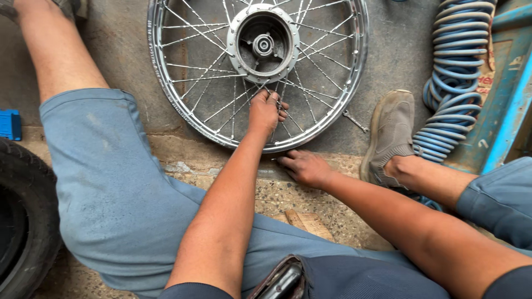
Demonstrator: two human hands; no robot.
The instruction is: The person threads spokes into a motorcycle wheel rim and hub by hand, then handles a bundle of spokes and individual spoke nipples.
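Wheel: a spoked chrome wheel (257, 72) lies flat on the concrete floor (396, 50), hub (263, 43) facing up, directly ahead of the seated person.
Left hand: the left hand (266, 111) reaches over the lower rim, fingers closed around the spokes just below the hub.
Right hand: the right hand (303, 166) rests on the floor just outside the rim's near edge, fingers spread flat, gripping nothing.
Wrench: a small wrench (354, 120) lies on the floor beside the rim, right of both hands.
Surroundings: coiled blue hose (454, 77) at the right, by a shoe (390, 133); black tyre (25, 216) at the left edge.
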